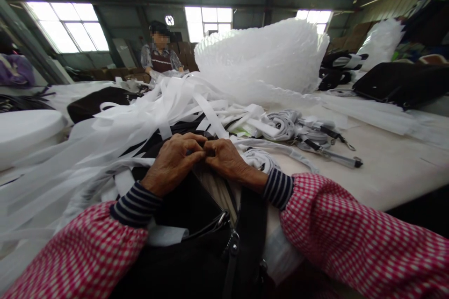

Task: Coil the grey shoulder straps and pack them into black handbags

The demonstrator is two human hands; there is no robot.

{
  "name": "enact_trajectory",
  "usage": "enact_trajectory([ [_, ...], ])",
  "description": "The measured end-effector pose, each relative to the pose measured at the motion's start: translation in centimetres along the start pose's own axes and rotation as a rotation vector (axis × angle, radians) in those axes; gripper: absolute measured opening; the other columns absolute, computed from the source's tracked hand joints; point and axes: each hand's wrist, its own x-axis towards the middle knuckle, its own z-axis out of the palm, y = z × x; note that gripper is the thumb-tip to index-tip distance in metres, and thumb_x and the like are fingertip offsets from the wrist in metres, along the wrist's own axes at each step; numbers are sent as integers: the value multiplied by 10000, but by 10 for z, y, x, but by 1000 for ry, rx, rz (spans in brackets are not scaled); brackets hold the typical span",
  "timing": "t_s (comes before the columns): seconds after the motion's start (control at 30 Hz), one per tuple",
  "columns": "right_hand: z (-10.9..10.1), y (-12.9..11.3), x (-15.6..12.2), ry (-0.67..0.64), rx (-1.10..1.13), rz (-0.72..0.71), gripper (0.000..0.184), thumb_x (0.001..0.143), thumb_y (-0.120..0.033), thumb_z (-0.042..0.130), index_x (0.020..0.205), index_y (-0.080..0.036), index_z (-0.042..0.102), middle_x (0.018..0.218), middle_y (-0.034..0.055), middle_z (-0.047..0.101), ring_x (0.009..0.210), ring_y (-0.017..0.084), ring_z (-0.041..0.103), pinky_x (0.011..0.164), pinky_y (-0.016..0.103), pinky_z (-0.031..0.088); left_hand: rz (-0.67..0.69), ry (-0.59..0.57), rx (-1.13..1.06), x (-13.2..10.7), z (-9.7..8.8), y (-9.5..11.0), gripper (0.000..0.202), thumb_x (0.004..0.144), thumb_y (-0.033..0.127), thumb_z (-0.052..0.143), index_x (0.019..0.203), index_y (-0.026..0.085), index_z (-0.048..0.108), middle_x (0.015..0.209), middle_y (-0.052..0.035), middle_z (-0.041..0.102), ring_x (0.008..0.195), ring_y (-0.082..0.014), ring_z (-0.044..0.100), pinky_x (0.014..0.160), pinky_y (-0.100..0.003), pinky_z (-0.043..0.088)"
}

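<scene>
A black bag (196, 243) with metal rings and a strap lies at the table's near edge, right in front of me. My left hand (173, 161) and my right hand (226, 159) meet fingertip to fingertip over the bag's far end. Both have their fingers curled and pinched together on a small part of the bag that I cannot make out. A heap of white paper strips (115, 131) spreads to the left and behind my hands. Red checked sleeves with striped cuffs cover both my forearms.
A big roll of white bubble wrap (266, 56) stands behind the strips. Grey straps with metal clips (315, 135) lie to the right on the white table (393, 173). More black bags (400, 84) sit at the far right. Another person (159, 53) works at the far side.
</scene>
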Motion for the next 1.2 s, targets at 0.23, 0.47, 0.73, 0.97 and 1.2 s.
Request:
enact_trajectory([
  [0.23,2,1,-6,0,131,-81,149,778,-8,598,760,-145,653,704,-35,574,693,126,513,651,232,340,62,-25,416,-11,-14,10,243,961,178,539,1069,280,731,1366,52,650,1145,-257,547,800,-357,511],
  [0.47,6,5,-11,24,95,-105,138,783,-29,588,744,-160,599,704,-30,576,694,135,525,636,227,348,121,-260,607,8,-20,23,247,964,177,548,1033,260,770,1313,-41,591,1080,-267,517,738,-344,471],
  [0.73,1,0,-11,-49,-95,-95,93,811,-97,657,843,-173,611,754,-27,609,715,144,572,643,240,355,300,-246,397,20,-11,-32,261,950,253,527,975,312,780,1239,-18,587,1047,-227,543,785,-303,453],
  [0.97,-1,5,-6,-109,-91,-56,106,804,-165,693,820,-185,590,751,-37,592,746,150,589,644,238,359,274,-213,226,15,-6,-46,228,940,270,552,918,305,776,1300,20,609,1163,-230,568,972,-297,461],
  [1.2,-14,0,-3,-177,12,22,109,738,-61,634,799,-151,629,744,-20,601,698,134,549,611,233,343,178,-263,202,12,-10,-14,202,973,279,570,929,266,766,1278,-38,597,1128,-241,579,966,-364,468],
])
